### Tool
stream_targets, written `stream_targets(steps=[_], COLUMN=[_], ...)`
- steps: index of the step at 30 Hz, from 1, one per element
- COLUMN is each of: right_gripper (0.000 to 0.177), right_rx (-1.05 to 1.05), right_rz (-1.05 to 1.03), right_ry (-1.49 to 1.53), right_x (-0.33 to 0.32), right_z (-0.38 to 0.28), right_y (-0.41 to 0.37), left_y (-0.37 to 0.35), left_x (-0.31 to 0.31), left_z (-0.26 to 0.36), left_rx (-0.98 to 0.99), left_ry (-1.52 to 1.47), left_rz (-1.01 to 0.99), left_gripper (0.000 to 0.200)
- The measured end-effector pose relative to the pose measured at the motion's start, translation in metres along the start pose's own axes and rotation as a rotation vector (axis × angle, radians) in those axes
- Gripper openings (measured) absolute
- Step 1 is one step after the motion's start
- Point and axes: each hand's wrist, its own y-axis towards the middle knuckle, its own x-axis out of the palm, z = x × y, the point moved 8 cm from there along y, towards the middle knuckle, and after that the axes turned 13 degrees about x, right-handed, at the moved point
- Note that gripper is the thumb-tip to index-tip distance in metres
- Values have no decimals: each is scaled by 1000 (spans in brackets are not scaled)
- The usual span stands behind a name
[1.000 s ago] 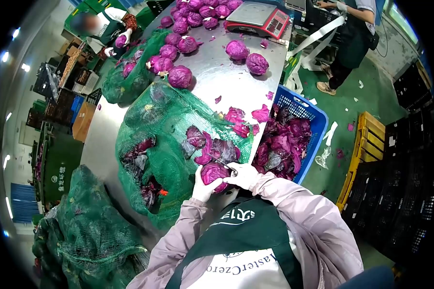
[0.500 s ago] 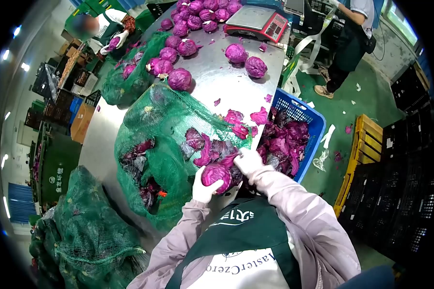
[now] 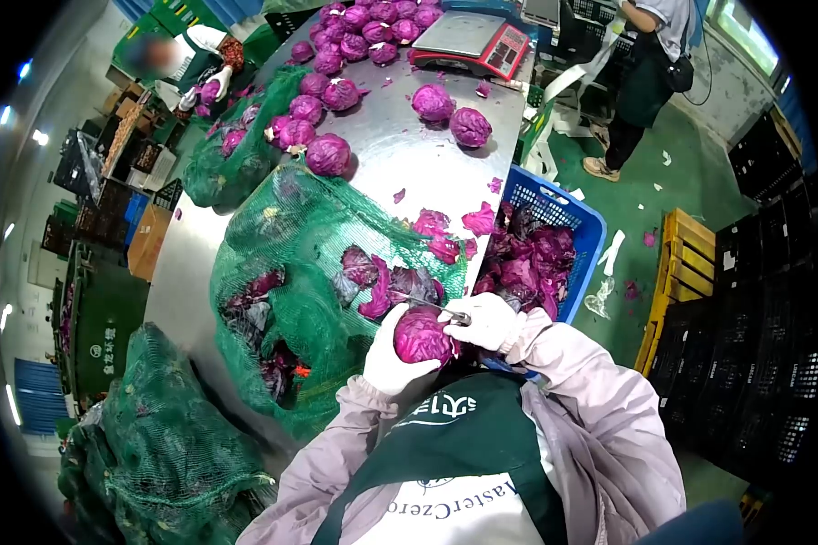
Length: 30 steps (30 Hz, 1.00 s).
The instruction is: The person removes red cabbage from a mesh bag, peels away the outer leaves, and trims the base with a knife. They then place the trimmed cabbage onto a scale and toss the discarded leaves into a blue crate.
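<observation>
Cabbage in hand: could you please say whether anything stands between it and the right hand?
Only the knife the right hand holds, blade above the cabbage; the left hand grips it directly.

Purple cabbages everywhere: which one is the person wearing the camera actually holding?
The cabbage nearest the camera, gripped by the left hand while the right hand holds a knife to it. Most others lie loose on the steel table.

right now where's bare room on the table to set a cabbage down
Bare steel: between the two loose cabbages and the green net sack, and along the sack's left edge. Crowded: the far end's cabbage pile, and leaves by the held cabbage and knife.
</observation>
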Motion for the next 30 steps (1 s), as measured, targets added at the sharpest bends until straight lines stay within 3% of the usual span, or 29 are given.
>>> stream_targets(steps=[3,6,8,10,12,14,15,16,18,20,21,22,26,27,28,30], right_gripper=[15,24,36,48,51,38,32,29,33,40,52,49,31,25,25,25], right_rx=[-67,306,372,270,-11,50,-132,-32,192,93,170,82,225,233,193,115], right_rz=[233,449,492,110,3,-41,167,262,158,3,-79,-10,-175,-50,158,411], right_ry=[-227,-1,-82,-140,-63,2,-51,-329,-101,10,30,-96,-143,-153,-428,-320], right_x=[-11,-55,-66,-45,-18,1,-2,-10,-25,-25,-22,-18,-17,-15,-27,-50], right_z=[-9,46,46,-18,-54,-27,-5,16,11,-24,-31,-33,-1,32,37,20], right_y=[0,22,21,1,-14,4,18,27,19,-1,-8,-11,4,16,15,-1], left_y=[-1,-5,-8,-5,-5,-1,-3,-4,-4,-10,-9,-6,-8,-9,-10,-10], left_x=[0,0,-3,-4,3,0,-1,-2,-7,-9,-12,-14,-21,-20,-20,-18], left_z=[4,12,13,15,1,1,-2,-3,-3,-8,-2,-2,-5,-7,-9,-9], left_rx=[41,45,20,43,-12,19,11,4,-28,-123,-139,-132,-142,-149,-156,-151], left_ry=[119,140,77,105,-41,-101,-175,-248,-326,-452,-489,-487,-588,-645,-699,-817], left_rz=[-87,-122,-67,-74,-114,-83,-63,-40,8,27,48,57,85,90,98,124], left_gripper=[105,111,113,113,111,107,107,107,98,94,88,88,86,86,85,83])
